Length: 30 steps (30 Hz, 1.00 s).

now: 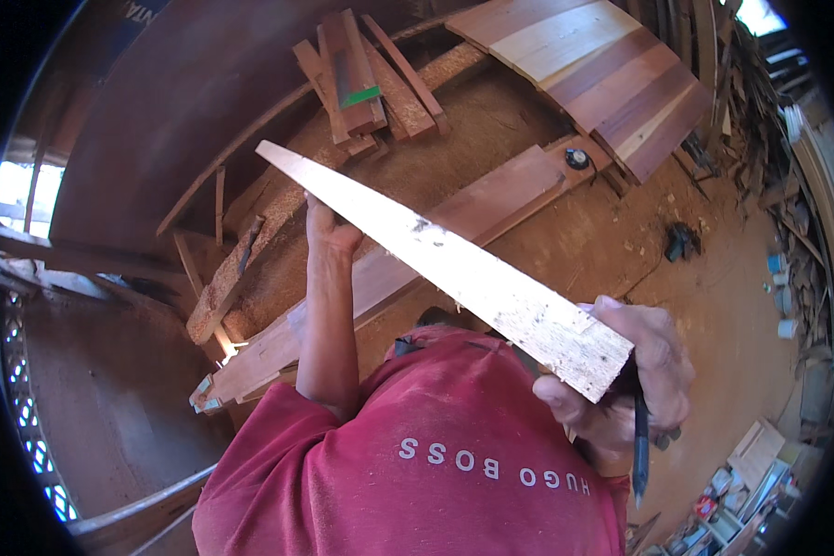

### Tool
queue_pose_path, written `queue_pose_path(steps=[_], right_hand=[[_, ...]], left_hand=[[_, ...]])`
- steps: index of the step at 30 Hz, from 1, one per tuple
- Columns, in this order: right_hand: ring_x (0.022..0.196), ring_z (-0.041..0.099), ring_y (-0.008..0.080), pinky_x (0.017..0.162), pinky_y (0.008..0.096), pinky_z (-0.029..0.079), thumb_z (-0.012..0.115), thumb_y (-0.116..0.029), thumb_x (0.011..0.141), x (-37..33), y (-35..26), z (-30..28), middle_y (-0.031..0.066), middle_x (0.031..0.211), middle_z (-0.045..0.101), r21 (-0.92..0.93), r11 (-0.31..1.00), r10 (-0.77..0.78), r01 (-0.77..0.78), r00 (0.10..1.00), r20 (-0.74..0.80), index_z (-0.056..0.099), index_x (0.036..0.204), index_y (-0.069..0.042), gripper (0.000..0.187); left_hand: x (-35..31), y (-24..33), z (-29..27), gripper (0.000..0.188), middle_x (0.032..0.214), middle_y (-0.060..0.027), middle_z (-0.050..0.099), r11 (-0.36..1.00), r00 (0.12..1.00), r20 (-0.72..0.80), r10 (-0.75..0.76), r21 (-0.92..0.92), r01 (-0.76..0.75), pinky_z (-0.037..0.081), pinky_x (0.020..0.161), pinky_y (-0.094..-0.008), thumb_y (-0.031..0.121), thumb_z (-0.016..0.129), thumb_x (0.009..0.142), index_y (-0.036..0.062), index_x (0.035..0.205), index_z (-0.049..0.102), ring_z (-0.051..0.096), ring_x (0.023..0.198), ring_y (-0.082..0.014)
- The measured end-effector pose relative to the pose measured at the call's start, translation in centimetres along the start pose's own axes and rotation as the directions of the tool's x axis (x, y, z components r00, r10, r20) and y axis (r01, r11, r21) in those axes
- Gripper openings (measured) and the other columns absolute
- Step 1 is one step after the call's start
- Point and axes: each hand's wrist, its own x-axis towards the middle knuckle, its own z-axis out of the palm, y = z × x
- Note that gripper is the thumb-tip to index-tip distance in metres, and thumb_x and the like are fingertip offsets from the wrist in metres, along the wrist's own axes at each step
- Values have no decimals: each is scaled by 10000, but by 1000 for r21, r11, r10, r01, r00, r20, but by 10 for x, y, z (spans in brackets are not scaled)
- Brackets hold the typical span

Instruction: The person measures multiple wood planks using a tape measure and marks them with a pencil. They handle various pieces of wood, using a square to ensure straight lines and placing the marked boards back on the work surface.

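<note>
A long, pale wooden board (435, 255) is raised diagonally in front of me, its near end at the right and its far end at the upper left. My right hand (656, 366) is closed around the near end, thumb on one side and fingers on the other. A dark pencil (640, 454) also sticks out downward from that hand. Farther along the board, my left hand (329, 227) holds it from underneath, with most of its fingers hidden behind the wood.
Beneath lies a long reddish plank (496, 190), with a round black object (576, 158) near its far end. Several stacked planks (350, 65) lie beyond, beside a striped wooden panel (612, 79). A black tool (681, 243) rests on the floor; scrap wood lines the right.
</note>
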Motion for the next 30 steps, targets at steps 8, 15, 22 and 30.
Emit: queue_pose_path(steps=[8,15,22,30], right_hand=[[1002,679,258,843,352,566,928,-289,677,76,31,7,198,1078,663,554,817,-237,159,969,72,641,1168,26,650],[1088,649,388,897,419,572,944,-391,611,99,97,-13,327,1118,613,767,539,-440,347,893,-95,475,1227,97,915],[1102,645,377,914,431,565,932,-440,625,114,128,-52,344,1141,607,789,554,-366,268,929,-59,480,1225,97,923],[1061,666,367,886,427,579,903,-505,641,135,170,-76,347,1143,604,800,532,-448,278,894,-13,475,1222,108,947]], left_hand=[[-7,-18,31,600,1415,-133,542,946,953,291,88,-325,12,414,1091,-582,529,262,1059,96,1404,495,533,1276,-350],[-2,-36,68,707,1524,-197,414,925,964,218,151,-376,-60,344,1133,-603,593,212,1038,85,1501,380,427,1377,-406],[-10,-73,93,656,1505,-205,437,894,958,119,260,-403,-193,379,1117,-587,546,244,1056,71,1481,399,457,1355,-408],[-35,-104,117,629,1491,-204,454,904,959,20,284,-340,-261,403,1102,-583,526,257,1061,78,1479,399,474,1343,-401]])
